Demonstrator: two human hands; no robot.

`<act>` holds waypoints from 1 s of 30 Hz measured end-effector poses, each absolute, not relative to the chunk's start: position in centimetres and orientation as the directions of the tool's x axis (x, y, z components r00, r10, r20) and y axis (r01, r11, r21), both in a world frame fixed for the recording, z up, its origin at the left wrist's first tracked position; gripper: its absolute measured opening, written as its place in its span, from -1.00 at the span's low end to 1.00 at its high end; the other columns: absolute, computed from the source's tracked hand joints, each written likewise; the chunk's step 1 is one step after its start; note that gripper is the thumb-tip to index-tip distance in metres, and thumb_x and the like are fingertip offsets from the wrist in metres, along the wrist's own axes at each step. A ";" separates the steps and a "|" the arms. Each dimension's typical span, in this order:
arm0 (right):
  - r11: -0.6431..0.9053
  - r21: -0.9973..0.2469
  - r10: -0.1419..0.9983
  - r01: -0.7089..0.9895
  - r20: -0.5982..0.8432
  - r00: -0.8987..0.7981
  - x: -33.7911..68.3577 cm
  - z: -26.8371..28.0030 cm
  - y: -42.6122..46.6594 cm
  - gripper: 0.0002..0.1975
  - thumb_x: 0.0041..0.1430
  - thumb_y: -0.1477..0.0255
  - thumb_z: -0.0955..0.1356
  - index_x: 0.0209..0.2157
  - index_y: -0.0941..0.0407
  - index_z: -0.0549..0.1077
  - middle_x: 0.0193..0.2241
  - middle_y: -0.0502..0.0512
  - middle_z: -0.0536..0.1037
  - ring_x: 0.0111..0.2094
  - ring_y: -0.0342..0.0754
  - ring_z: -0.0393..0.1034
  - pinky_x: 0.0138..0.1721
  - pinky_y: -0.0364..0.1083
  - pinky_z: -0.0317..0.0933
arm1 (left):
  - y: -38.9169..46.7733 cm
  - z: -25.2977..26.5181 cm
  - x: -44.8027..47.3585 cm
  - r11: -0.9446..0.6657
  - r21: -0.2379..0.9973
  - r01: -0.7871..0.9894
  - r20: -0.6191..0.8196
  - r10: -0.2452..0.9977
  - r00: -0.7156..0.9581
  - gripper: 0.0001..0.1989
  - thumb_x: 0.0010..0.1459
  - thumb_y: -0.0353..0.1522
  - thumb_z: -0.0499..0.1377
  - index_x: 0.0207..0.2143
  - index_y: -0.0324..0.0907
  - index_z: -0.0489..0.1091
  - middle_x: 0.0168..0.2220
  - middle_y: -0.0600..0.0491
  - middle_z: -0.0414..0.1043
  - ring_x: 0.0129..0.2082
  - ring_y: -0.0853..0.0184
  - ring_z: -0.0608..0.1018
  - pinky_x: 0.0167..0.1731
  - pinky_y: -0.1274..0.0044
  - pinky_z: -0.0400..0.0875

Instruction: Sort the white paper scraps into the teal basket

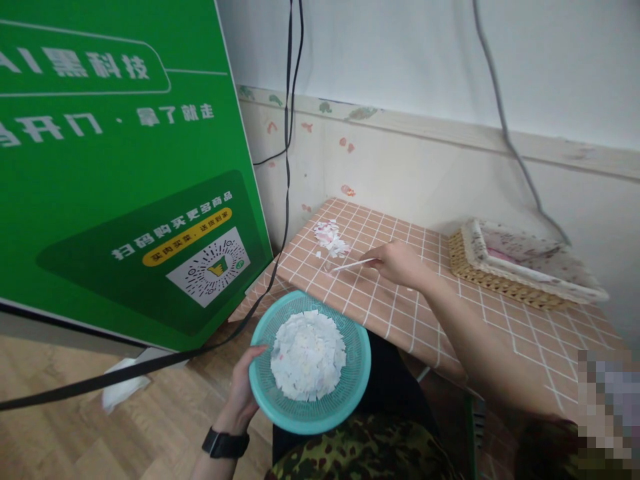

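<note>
My left hand [243,383], with a black band on its wrist, grips the left rim of a teal plastic colander [357,393]. The colander is held low, just in front of the table edge, and a heap of small white paper scraps [307,357] fills its middle. Over the table, my right hand [397,262] is closed on a thin white strip [354,265], seen nearly edge-on; its exact kind is unclear. The strip points left, its tip close to the tabletop. Just beyond that tip lies a small pile of white and pinkish paper scraps [331,239].
A brown checked cloth covers the table [380,303]. A cloth-lined wicker basket [500,283] stands at its right, against the wall. To the left rises a green printed cabinet [125,167]. A black strap [287,200] hangs down and crosses leftward. White paper [125,387] lies on the floor.
</note>
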State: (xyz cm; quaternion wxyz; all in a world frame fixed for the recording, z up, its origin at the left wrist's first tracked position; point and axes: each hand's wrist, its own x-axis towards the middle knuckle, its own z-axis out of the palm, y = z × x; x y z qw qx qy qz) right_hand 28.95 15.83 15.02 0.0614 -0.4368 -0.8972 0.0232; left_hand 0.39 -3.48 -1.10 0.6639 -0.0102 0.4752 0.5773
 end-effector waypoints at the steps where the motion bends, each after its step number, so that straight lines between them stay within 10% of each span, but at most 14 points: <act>1: 0.641 -0.099 0.768 0.761 0.082 -0.636 29.3 15.5 16.3 -0.76 0.10 0.52 0.28 -0.30 0.04 0.58 -0.40 0.05 0.60 -0.35 -0.07 0.43 -0.34 -0.14 0.13 | -3.5 -1.1 0.4 0.339 0.530 -0.777 -0.647 0.754 -0.113 -0.90 -0.06 -0.46 0.20 -0.48 -0.32 0.52 -0.54 -0.05 0.59 -0.57 0.25 0.57 -0.47 0.46 0.48; 21: 0.657 -0.282 0.749 0.699 0.134 -0.649 28.9 14.9 21.0 -0.74 0.08 0.51 0.31 -0.24 0.04 0.59 -0.41 0.01 0.61 -0.38 -0.12 0.44 -0.37 -0.18 0.14 | -3.6 -0.2 1.0 0.359 0.526 -0.771 -0.662 0.742 -0.105 -0.91 -0.08 -0.50 0.21 -0.58 -0.31 0.50 -0.63 0.00 0.54 -0.65 0.32 0.53 -0.56 0.53 0.46; 30: 0.655 -0.384 0.686 0.651 -0.058 -0.725 29.4 15.4 22.2 -0.80 0.00 0.50 0.36 -0.32 0.11 0.60 -0.50 0.00 0.58 -0.48 -0.15 0.39 -0.42 -0.20 0.14 | -3.5 -0.5 0.9 0.385 0.515 -0.766 -0.664 0.744 -0.073 -0.86 -0.04 -0.48 0.17 -0.56 -0.33 0.52 -0.61 -0.04 0.56 -0.64 0.30 0.54 -0.55 0.50 0.47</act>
